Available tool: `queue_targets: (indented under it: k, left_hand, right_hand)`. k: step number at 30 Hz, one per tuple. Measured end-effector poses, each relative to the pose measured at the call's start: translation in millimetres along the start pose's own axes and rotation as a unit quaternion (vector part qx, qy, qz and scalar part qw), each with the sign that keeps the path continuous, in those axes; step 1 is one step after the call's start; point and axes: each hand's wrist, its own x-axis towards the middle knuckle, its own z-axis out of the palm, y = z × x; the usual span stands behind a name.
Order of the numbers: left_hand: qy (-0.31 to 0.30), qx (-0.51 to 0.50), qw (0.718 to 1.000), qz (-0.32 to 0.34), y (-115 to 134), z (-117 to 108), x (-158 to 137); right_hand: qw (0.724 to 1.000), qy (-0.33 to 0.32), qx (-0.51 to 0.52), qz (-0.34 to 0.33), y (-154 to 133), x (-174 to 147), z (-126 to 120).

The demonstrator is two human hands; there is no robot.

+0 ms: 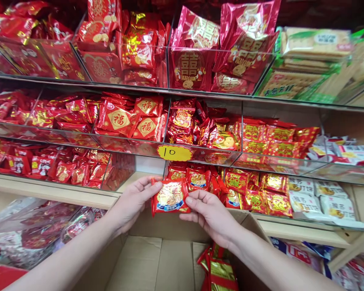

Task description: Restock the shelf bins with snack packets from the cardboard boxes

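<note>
Red packet [170, 197], pinched at its left end by our left hand [137, 199] and at its right by our right hand [209, 211], looks light, slick and crushable, best taken by the crimped ends, its long axis running left to right, printed face towards us, nearer than the yellow price tag [174, 153].

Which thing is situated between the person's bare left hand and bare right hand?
In the head view, a shiny red rectangular packet with a blue band lies between the left hand and the right hand, each holding one end.
</note>
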Motion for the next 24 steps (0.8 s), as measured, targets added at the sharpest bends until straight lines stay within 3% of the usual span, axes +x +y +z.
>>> queue_targets:
  k: [3, 7, 10, 12, 15, 17, 21, 24]
  left_hand:
    - [0.007, 0.017, 1.000, 0.013, 0, -2, 2]
    - [-0.021, 0.095, 0.995, 0.021, -3, -3, 3]
    - [-0.081, 0.131, 0.988, 0.025, -6, 1, 1]
    - [-0.085, 0.150, 0.983, 0.057, -7, 4, -1]
    - [-0.044, 0.192, 0.973, 0.120, -8, 6, -1]
    - [-0.020, 0.221, 0.967, 0.123, -8, 5, 0]
    - [-0.003, 0.259, 0.960, 0.109, -9, 1, 2]
    - [-0.002, 0.271, 0.956, 0.111, -11, -1, 3]
  right_hand:
    - [0.998, -0.031, -0.053, 0.004, 4, 0, 1]
    - [0.975, -0.033, -0.180, -0.130, 9, 3, -1]
    - [0.941, -0.069, -0.287, -0.166, 3, 5, -7]
    - [0.902, -0.039, -0.376, -0.207, -7, 7, -14]
    - [0.818, 0.069, -0.480, -0.310, -23, 11, -28]
    - [0.775, 0.120, -0.523, -0.334, -32, 16, -39]
    - [0.714, 0.120, -0.603, -0.335, -37, 24, -55]
    - [0.694, 0.086, -0.642, -0.314, -34, 27, -60]
